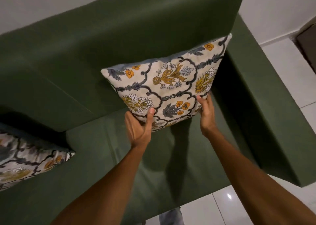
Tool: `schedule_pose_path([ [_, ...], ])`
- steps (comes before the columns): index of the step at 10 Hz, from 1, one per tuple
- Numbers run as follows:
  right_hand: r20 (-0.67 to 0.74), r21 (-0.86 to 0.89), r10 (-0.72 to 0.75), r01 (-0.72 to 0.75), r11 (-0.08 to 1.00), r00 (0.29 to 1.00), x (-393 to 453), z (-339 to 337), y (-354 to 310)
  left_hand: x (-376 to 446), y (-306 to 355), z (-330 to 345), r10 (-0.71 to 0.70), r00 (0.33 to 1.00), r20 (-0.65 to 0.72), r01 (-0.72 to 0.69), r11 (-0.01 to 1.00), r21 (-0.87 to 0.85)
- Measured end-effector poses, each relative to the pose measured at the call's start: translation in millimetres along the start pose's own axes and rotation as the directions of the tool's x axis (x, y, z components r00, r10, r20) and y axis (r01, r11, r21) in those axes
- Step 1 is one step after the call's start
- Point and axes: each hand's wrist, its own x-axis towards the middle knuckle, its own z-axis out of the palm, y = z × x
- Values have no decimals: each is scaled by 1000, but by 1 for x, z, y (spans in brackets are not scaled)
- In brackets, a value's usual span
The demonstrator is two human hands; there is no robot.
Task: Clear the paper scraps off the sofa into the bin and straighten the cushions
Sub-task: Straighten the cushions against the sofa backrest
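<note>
Both bare forearms reach up from the bottom of the frame over the green sofa [106, 156] seat. At centre, the left hand [139, 128] clamps the floral cushion [168, 86] at its lower left edge — thumb on the printed face, fingers hidden behind. At the lower right corner, the right hand [206, 110] presses its fingers [201, 100] together against the cushion's edge. Held tilted, the cushion sits near the backrest, just beside the armrest. A second cushion [29, 158] lies at lower left, blurred.
</note>
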Motion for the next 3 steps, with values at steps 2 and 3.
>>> schedule_pose_path([
  [2,-113,30,20,-16,999,993,-22,13,8,10,-2,-29,-19,991,135,-8,981,194],
  [3,-308,108,82,-51,993,948,-50,23,4,21,4,-65,41,997,68,-58,964,260],
])
